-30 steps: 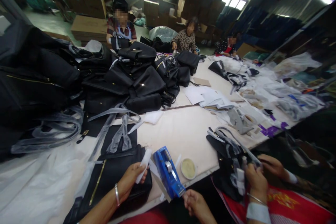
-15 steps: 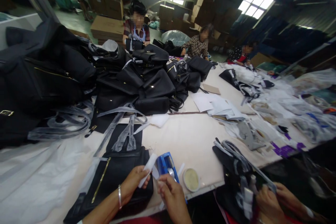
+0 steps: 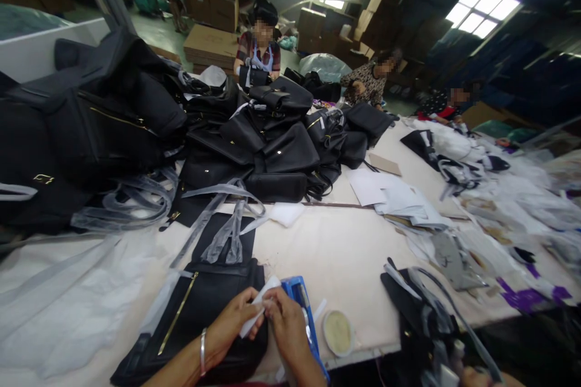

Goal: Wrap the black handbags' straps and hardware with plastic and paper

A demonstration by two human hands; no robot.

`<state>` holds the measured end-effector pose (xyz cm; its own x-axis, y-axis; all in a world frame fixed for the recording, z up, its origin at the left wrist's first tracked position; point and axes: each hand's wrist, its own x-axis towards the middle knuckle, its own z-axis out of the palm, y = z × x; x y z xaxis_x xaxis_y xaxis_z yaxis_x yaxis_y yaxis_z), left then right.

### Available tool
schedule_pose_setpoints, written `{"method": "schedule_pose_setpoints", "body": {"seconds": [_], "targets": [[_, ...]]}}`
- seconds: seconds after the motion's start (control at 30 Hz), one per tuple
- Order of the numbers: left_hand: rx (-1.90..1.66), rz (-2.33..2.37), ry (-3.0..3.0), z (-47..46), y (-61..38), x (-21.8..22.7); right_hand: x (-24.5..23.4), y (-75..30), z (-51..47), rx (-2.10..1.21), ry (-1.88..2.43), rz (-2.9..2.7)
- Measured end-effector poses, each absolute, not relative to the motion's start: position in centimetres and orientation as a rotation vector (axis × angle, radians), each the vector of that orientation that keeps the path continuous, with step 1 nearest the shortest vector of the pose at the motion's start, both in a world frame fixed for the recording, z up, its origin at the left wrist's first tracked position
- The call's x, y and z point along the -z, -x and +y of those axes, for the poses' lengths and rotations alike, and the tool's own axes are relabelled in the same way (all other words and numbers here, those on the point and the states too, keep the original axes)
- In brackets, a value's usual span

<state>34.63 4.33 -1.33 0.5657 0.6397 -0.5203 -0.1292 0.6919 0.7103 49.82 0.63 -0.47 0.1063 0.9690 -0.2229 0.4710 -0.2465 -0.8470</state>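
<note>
Between both hands is a white folded strip [image 3: 271, 283], perhaps paper or foam wrap. My left hand [image 3: 242, 314], with a silver bangle at its wrist, is closed around the strip's lower part. Thumb and fingers of my right hand [image 3: 287, 319] are pinched together against the strip's right side; any small piece under those fingertips is hidden. Directly beneath lies a black backpack [image 3: 213, 299] with a gold zipper and plastic-wrapped straps. A blue tape dispenser [image 3: 297, 288] stands just beyond my right hand, partly covered by it.
Right of the dispenser sits a round tub [image 3: 338, 333] of pale paste near the table edge. Black bags [image 3: 281, 154] are heaped behind. White sheets [image 3: 390, 193] lie to the right. A neighbour's black bag [image 3: 415, 308] hangs at the right edge. Several people work across the table.
My right hand has moved up from beside the dispenser to the white strip and now touches it. The view has turned left, and the neighbour's hands have mostly left the picture.
</note>
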Motion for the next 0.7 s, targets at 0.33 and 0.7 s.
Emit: {"method": "schedule_pose_setpoints", "body": {"seconds": [0.33, 0.7], "targets": [[-0.478, 0.897, -0.641, 4.8, -34.8, 1.3, 2.6, -49.3, 0.7, -1.289, 1.699, -0.984], [-0.489, 0.765, -0.330, 5.4, -34.5, 1.0, 3.8, -48.8, 1.4, -1.204, 1.702, -1.098]]}}
